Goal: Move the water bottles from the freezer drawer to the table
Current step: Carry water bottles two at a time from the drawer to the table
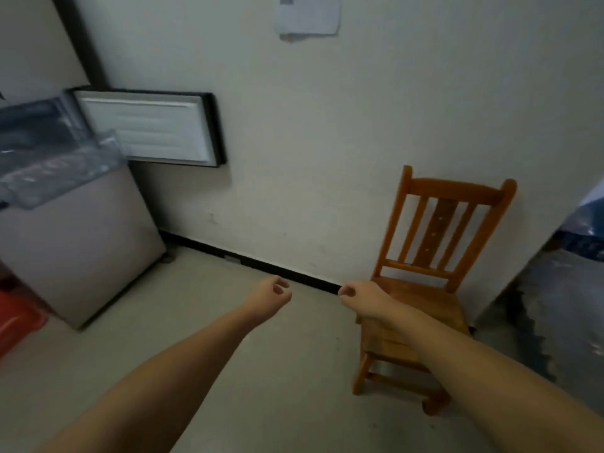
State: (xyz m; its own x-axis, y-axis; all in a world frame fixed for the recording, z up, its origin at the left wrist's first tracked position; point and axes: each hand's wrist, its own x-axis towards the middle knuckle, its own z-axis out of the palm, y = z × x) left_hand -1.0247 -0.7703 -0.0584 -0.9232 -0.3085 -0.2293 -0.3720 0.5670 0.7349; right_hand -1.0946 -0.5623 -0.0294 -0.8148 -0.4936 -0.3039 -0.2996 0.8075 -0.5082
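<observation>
My left hand [273,294] and my right hand [359,297] are stretched out in front of me over the floor, fingers loosely curled, holding nothing. The fridge [81,243] stands at the left with its freezer door [153,127] swung open against the wall. A clear freezer drawer [62,168] sticks out at the far left. I see no water bottle in it; its inside is blurred. My hands are well to the right of the drawer.
A wooden chair [421,266] stands against the wall just behind my right hand. A red object [16,318] sits at the left edge. A dark patterned surface [555,305] lies at the right. A paper [309,14] hangs on the wall.
</observation>
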